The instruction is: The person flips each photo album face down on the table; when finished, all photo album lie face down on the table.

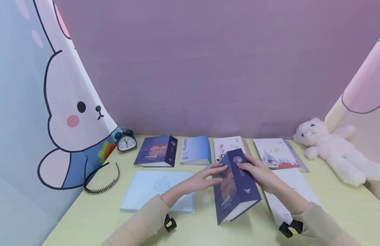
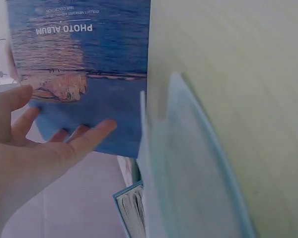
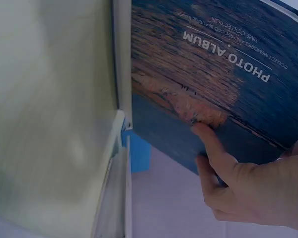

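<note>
A thick dark blue photo album (image 1: 236, 186) with a sunset-over-water cover stands tilted above the table's middle right. My right hand (image 1: 261, 171) grips its upper right side, the thumb lying on the spine. In the right wrist view that hand (image 3: 253, 188) holds the album (image 3: 228, 84) by its edge. Beside the front cover is my left hand (image 1: 202, 179), fingers extended and spread. The left wrist view shows this hand (image 2: 44, 153) against the cover (image 2: 114, 54); whether every fingertip touches it, I cannot tell.
Along the back stand a similar album (image 1: 156, 150), a blue Polaroid album (image 1: 194, 148) and two white illustrated ones (image 1: 228, 143) (image 1: 276, 153). A pale blue album (image 1: 140, 191) and a white one (image 1: 294, 191) lie nearer. An alarm clock (image 1: 126, 141), headband (image 1: 100, 189) and plush bear (image 1: 337, 153) flank them.
</note>
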`<state>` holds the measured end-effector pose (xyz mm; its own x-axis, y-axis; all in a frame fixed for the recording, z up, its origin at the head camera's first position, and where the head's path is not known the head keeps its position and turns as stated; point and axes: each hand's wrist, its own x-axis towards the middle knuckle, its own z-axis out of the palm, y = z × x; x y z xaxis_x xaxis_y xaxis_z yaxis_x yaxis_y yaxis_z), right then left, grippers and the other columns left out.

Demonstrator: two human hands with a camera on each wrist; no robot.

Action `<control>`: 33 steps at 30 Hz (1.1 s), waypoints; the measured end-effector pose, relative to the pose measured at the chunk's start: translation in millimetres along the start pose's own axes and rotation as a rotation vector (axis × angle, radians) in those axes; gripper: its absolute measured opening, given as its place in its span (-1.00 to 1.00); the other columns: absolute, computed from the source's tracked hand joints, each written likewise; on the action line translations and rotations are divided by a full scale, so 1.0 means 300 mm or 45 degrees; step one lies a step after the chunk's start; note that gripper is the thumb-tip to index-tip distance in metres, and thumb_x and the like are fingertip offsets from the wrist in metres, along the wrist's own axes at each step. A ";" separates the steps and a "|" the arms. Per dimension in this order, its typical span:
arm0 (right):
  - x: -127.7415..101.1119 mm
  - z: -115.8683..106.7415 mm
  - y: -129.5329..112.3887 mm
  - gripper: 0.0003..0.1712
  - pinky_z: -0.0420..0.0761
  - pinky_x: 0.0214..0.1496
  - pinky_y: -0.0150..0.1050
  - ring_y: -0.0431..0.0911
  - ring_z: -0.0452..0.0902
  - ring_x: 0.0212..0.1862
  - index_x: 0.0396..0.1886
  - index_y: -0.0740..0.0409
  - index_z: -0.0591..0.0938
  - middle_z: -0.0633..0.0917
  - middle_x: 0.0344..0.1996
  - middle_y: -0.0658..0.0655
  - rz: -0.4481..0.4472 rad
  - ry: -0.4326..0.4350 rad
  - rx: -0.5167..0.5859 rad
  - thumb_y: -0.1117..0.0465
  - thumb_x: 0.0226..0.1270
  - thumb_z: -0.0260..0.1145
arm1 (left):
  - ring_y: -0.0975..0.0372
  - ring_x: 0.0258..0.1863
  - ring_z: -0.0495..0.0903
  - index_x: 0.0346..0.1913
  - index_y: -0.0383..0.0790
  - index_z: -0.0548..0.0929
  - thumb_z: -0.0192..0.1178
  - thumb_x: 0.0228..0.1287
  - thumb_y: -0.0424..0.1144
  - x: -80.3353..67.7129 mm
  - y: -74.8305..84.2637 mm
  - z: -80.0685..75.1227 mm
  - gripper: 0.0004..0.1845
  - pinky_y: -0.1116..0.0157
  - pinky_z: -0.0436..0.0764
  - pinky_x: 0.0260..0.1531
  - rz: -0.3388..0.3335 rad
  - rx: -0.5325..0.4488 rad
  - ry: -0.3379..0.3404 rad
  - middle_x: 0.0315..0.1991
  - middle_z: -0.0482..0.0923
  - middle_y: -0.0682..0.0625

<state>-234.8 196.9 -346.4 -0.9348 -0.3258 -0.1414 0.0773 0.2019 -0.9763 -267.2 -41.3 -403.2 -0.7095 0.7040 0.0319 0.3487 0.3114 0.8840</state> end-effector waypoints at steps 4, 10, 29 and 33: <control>-0.002 -0.025 0.036 -0.12 0.64 -0.11 -0.27 -0.20 0.61 -0.16 0.49 0.26 -0.18 0.33 0.23 0.44 0.016 0.001 -0.019 0.09 0.41 0.10 | 0.15 0.47 -0.06 0.36 0.14 0.32 -0.02 0.42 -0.04 -0.010 -0.007 0.004 -0.53 0.01 0.09 0.40 -0.010 0.138 -0.021 0.48 -0.01 0.14; -0.003 -0.052 0.084 -0.15 0.63 -0.02 -0.18 -0.09 0.58 -0.04 0.43 0.46 -0.09 0.27 0.28 0.50 0.027 -0.020 -0.118 0.18 0.39 0.13 | 0.14 0.46 -0.02 0.28 0.09 0.45 0.00 0.42 -0.07 -0.018 -0.020 0.011 -0.60 0.05 0.10 0.41 -0.070 0.109 -0.092 0.47 0.04 0.17; 0.024 -0.073 0.169 -0.19 0.60 -0.03 -0.12 -0.03 0.61 -0.15 0.28 0.49 0.27 0.64 -0.12 0.25 0.150 -0.075 -0.458 -0.03 0.27 0.26 | 0.12 0.47 -0.03 0.33 -0.05 0.38 -0.10 0.46 -0.03 -0.030 -0.044 0.002 -0.55 0.10 0.15 0.40 -0.191 0.171 -0.248 0.49 -0.02 0.13; 0.024 -0.064 0.181 -0.24 0.53 -0.33 -0.25 -0.15 0.47 -0.43 0.12 0.48 0.42 0.58 -0.49 0.06 0.200 -0.082 -0.606 -0.10 0.21 0.29 | 0.13 0.48 -0.06 0.33 -0.06 0.38 -0.08 0.45 -0.02 -0.025 -0.045 0.004 -0.54 0.08 0.07 0.42 -0.186 0.206 -0.237 0.48 -0.01 0.14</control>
<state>-244.0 223.4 -397.4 -0.9002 -0.3107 -0.3052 0.0348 0.6473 -0.7615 -265.8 -50.0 -416.0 -0.6402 0.7445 -0.1897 0.3549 0.5055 0.7864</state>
